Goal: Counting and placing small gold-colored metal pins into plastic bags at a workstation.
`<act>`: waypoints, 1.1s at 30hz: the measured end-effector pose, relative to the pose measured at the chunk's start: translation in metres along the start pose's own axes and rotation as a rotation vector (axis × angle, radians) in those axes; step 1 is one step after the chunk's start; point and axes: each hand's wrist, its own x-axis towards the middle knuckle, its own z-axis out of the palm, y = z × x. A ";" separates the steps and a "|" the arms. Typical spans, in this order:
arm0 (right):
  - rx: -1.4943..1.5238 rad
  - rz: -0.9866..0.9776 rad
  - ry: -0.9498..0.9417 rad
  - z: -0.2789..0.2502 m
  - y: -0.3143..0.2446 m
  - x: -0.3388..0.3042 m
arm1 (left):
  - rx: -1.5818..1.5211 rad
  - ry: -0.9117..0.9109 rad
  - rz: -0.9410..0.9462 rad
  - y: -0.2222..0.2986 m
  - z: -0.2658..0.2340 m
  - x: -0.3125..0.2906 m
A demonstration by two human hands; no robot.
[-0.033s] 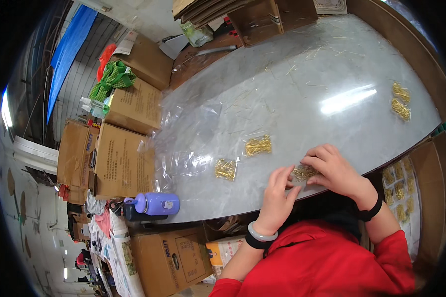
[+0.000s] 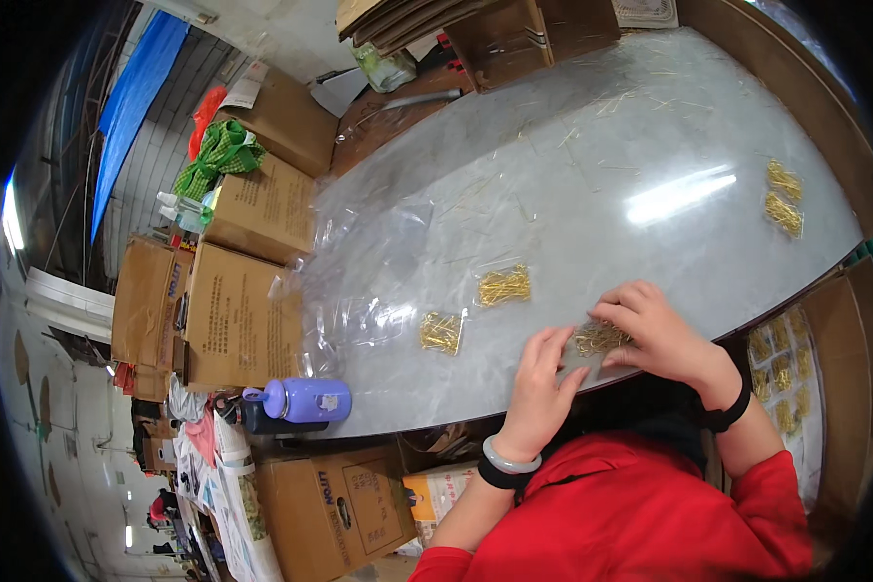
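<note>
A small clear packet of thin gold-coloured wire pieces (image 2: 599, 339) lies at the table's near edge, between my two hands. My right hand (image 2: 650, 335) has its bent fingers at the packet's far side and its thumb at the near side, gripping its right end. At the left end is my left hand (image 2: 541, 388), fingers stretched out and thumb apart, holding nothing. Further left lie another packet of gold pieces (image 2: 504, 285) and a smaller one (image 2: 440, 332). Two more gold bundles (image 2: 784, 215) sit at the table's right side.
Loose gold wires (image 2: 650, 100) are scattered over the far part of the grey table (image 2: 572, 223). Clear plastic bags (image 2: 369, 262) spread along its left side, near a purple bottle (image 2: 306, 400) and stacked cartons (image 2: 247, 315). An open carton with packets (image 2: 784, 373) stands at lower right.
My left fingers have drawn slightly left from the packet, and my right thumb has shifted a little. More of the packet shows between the hands.
</note>
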 end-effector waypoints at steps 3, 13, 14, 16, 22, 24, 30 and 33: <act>0.017 -0.026 -0.006 -0.008 -0.002 0.000 | 0.205 -0.032 0.045 -0.003 -0.001 0.000; 0.307 0.235 0.167 0.003 -0.004 -0.018 | 0.362 -0.092 0.117 0.002 0.000 0.007; 0.306 0.288 0.252 0.002 -0.005 -0.021 | 0.401 -0.097 0.152 -0.001 0.001 0.007; 0.316 0.335 0.258 0.007 -0.011 -0.029 | 0.370 -0.157 0.125 -0.005 0.011 0.009; 0.417 0.265 0.275 0.046 -0.037 -0.021 | 0.366 -0.217 0.244 -0.013 0.020 0.012; 0.452 0.265 0.262 0.039 -0.032 -0.020 | 0.261 -0.170 0.189 -0.012 0.020 0.010; 0.460 0.354 0.222 0.000 -0.026 -0.031 | 0.297 -0.149 0.225 -0.018 0.018 0.005; -0.149 0.309 0.272 0.002 -0.034 -0.038 | 0.287 -0.136 0.231 -0.014 0.017 0.004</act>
